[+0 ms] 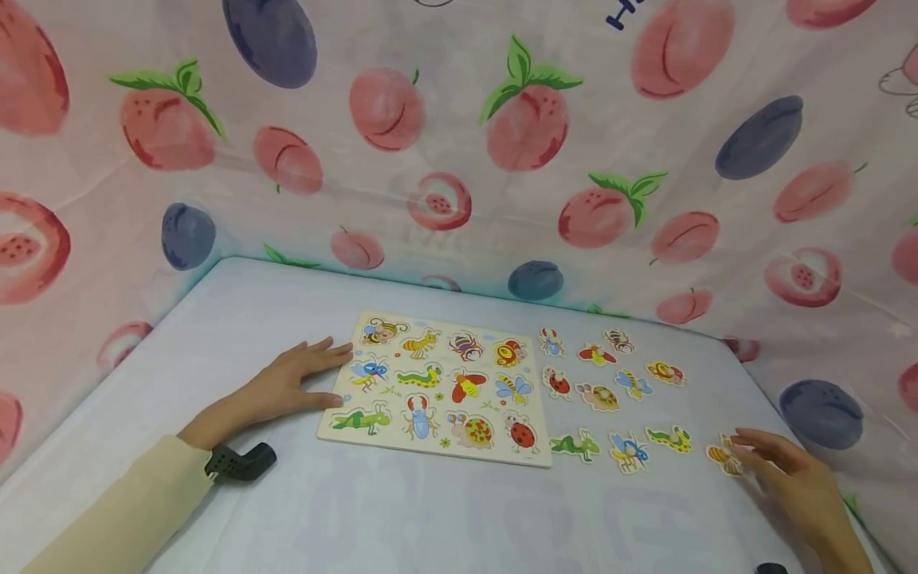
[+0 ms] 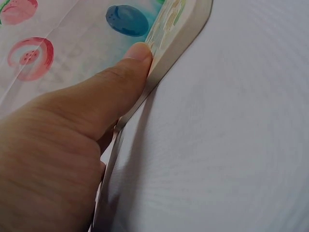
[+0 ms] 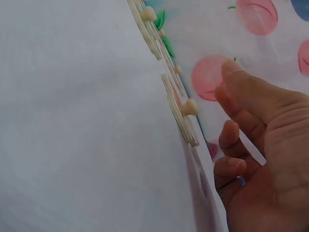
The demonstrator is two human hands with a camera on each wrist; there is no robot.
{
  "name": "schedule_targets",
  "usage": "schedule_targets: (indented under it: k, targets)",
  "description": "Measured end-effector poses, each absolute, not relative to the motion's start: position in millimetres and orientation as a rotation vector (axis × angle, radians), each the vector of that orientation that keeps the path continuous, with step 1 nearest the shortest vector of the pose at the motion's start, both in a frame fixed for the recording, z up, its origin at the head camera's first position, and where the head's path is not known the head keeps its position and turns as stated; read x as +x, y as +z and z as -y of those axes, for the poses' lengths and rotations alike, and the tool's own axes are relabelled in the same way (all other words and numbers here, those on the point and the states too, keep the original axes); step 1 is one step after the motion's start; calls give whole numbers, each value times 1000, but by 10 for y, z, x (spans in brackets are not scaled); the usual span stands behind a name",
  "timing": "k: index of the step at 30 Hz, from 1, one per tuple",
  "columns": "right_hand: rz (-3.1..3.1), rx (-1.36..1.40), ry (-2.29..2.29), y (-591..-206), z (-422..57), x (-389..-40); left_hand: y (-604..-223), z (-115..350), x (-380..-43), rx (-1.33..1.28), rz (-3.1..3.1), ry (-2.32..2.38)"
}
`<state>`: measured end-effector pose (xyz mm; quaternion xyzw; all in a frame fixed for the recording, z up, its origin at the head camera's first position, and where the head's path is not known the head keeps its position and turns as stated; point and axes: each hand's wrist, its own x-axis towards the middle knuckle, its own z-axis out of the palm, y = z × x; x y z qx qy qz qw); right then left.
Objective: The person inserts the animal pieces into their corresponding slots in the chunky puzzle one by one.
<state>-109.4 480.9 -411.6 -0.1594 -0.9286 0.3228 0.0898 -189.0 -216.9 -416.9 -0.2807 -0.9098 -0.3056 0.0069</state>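
Observation:
A pale wooden puzzle board (image 1: 412, 449) with colourful insect pictures lies flat on the table. My left hand (image 1: 287, 379) rests at its left side with fingers extended; in the left wrist view the thumb (image 2: 111, 84) touches the board's edge. At the far right, my right hand (image 1: 796, 482) is beside a yellow striped insect piece (image 1: 723, 459). From the right wrist, that knobbed piece (image 3: 177, 116) lies on the table, and the thumb and loosely bent fingers (image 3: 236, 108) are apart from it, holding nothing.
Several loose pieces lie right of the board, among them a grasshopper (image 1: 577, 445), a mosquito (image 1: 629, 453), a caterpillar (image 1: 668, 438), a snail (image 1: 598, 396) and a ladybug (image 1: 556, 383). A fruit-patterned cloth (image 1: 459, 104) walls the table's back and sides.

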Motion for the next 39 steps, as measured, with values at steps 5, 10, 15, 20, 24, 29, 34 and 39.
schedule_targets:
  k: [5,10,15,20,24,29,34,39]
  targets:
    - [2788,-462,1070,-4134,-4875,-1065,-4164,2167,-1880,-876,2855,-958]
    - [2797,-344,1109,-4120,-4910,-1065,-4139,2166,-1871,-868,2854,-969]
    - [2806,-365,1008,-4133,-4900,-1072,-4129,2159,-1878,-862,2869,-970]
    - [2861,-468,924,-4150,-4861,-1111,-4132,2167,-1882,-870,2865,-975]
    - [2897,-464,878,-4153,-4849,-1140,-4143,2172,-1876,-868,2861,-987]
    - [2906,-327,783,-4168,-4851,-1140,-4157,2170,-1872,-863,2866,-994]
    - [2927,-318,720,-4180,-4827,-1156,-4148,2161,-1868,-862,2866,-987]
    - [2934,-321,738,-4182,-4808,-1173,-4135,2156,-1871,-878,2852,-977]
